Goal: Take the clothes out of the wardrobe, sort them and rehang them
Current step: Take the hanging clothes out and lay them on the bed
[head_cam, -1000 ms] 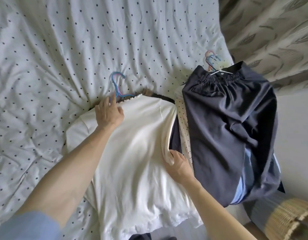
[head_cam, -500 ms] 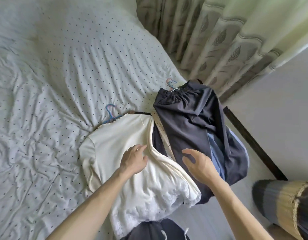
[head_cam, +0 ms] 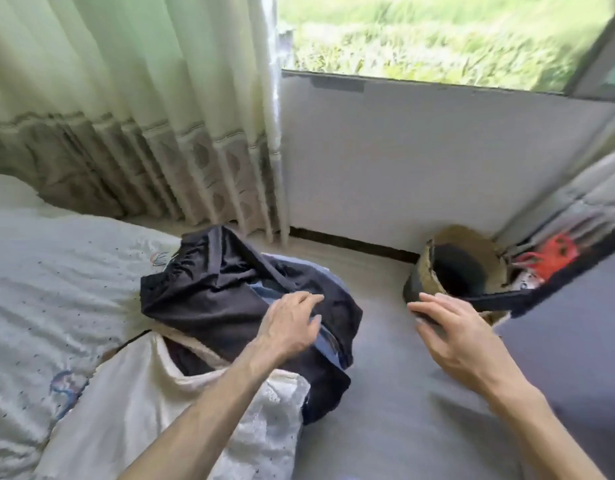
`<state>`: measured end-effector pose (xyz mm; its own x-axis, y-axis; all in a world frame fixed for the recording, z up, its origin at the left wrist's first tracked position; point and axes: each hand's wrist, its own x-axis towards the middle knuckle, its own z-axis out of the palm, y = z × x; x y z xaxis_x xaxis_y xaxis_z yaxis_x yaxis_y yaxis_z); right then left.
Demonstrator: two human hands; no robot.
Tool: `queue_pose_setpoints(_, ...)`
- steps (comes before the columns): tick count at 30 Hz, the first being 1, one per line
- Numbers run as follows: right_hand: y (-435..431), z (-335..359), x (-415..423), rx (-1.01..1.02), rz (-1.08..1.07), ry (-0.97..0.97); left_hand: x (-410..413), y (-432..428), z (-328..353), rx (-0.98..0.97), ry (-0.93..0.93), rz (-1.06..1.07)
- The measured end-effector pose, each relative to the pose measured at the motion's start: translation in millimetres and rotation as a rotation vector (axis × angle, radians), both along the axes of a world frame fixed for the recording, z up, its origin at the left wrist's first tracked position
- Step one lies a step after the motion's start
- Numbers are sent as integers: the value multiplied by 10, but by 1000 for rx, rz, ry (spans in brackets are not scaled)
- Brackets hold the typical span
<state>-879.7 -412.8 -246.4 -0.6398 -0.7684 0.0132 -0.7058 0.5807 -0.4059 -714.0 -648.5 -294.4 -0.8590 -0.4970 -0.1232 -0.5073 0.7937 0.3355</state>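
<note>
The dark garment (head_cam: 226, 299) lies bunched on the edge of the bed (head_cam: 39, 289), with a blue layer showing inside it. It partly overlaps the cream top (head_cam: 143, 410) at its 7 o'clock, so these look like 2 sorted pieces parked flat, ready for rehanging. The left hand (head_cam: 292, 327) rests on the garment's 4 o'clock side, its grip slack with loose fingers, probably to stop the garment sliding off. At 3 o'clock the right hand (head_cam: 462, 337) hovers over the floor, its grip apart and empty, just beside a woven basket (head_cam: 472, 268), likely reaching for something else.

hanger (head_cam: 159, 259) mostly hidden, red item (head_cam: 555, 253) blurred
</note>
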Motion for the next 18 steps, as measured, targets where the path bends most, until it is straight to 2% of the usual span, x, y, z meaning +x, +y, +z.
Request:
queue_pose_setpoints(5, 1211, 238, -428, -87, -313, 117, -1109, 786, 480, -74, 69, -319)
queue_pose_setpoints(11, 2422, 465, -476, -167, -728, 150, -2319, 1898, 978, -146, 194, -713)
queue_pose_setpoints(18, 3285, 700, -461, -113, -1007, 265, -3339, 2987, 1345, -188, 250, -1044)
